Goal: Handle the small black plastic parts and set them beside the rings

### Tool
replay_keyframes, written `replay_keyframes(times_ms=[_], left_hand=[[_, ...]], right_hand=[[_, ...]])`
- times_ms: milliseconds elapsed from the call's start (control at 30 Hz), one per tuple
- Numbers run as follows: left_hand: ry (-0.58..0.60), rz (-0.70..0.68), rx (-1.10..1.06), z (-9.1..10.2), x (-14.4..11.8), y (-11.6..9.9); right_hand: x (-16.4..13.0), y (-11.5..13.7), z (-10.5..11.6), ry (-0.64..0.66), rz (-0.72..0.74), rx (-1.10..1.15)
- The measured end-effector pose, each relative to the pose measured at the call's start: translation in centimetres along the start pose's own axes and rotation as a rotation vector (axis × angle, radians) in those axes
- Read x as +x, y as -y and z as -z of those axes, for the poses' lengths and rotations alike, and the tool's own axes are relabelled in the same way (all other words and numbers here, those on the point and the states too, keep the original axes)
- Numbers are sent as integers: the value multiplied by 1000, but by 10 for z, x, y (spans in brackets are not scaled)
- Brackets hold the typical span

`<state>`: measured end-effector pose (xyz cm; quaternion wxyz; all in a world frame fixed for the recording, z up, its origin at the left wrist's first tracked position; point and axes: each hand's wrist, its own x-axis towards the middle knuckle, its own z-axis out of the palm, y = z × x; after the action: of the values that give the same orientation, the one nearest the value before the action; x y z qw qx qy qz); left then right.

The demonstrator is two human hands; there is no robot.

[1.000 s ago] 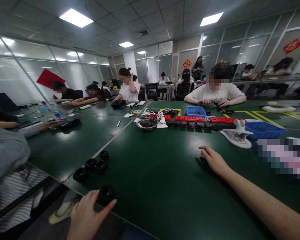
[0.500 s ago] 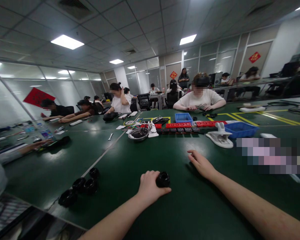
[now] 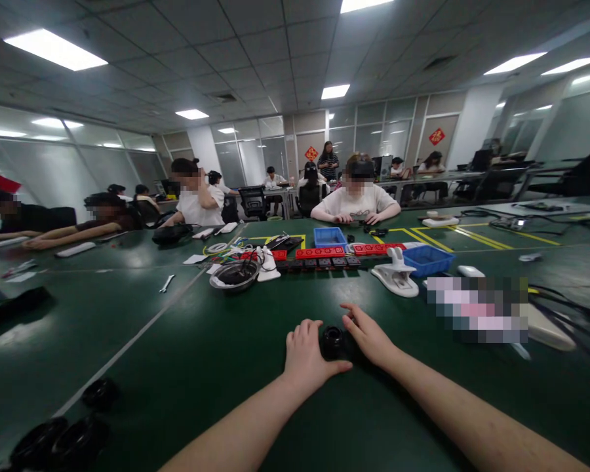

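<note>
A glossy black round part (image 3: 333, 341) with a hole in its top stands on the green table (image 3: 216, 387) between my two hands. My left hand (image 3: 309, 354) curves around its left side, with the thumb stretched out in front and the fingers apart behind. It looks loose around the part; whether the palm touches it, I cannot tell. My right hand (image 3: 371, 335) is close on the other side, fingers extended and apart, the fingertips near the part's right edge. Similar black round parts (image 3: 101, 393) sit at the lower left, partly cut off by the frame.
Farther back are a round dish (image 3: 233, 276) with cables, red strips (image 3: 319, 252), blue trays (image 3: 427, 259) and a white clamp (image 3: 397, 278). A wrench (image 3: 167, 283) lies to the left. A co-worker (image 3: 356, 193) sits opposite, hands on the table.
The view has turned to the right. My right hand has come in from the right to beside the black part. My left hand's grip around the part has loosened.
</note>
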<state>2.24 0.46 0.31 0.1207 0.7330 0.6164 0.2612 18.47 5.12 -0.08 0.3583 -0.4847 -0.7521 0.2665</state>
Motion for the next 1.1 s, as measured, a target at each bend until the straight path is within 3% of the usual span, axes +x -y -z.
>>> replay_keyframes(times_ms=[100,233,400,600,900,1100], left_hand=[[57,-56,-227,5,8,13],[152,-169,-522,11,17,21],[192,-274,-578,16,17,17],[217,-261,-575,18,16,16],[215,-221,-509,17,15,11],[126,-123,-434,9,12,9]], right_hand=[[5,2,8,130,-41,93],[8,4,22,479,-23,171],[6,9,32,664,46,173],[2,12,20,571,107,8],[0,11,12,497,50,21],[-8,15,-5,275,63,-290]])
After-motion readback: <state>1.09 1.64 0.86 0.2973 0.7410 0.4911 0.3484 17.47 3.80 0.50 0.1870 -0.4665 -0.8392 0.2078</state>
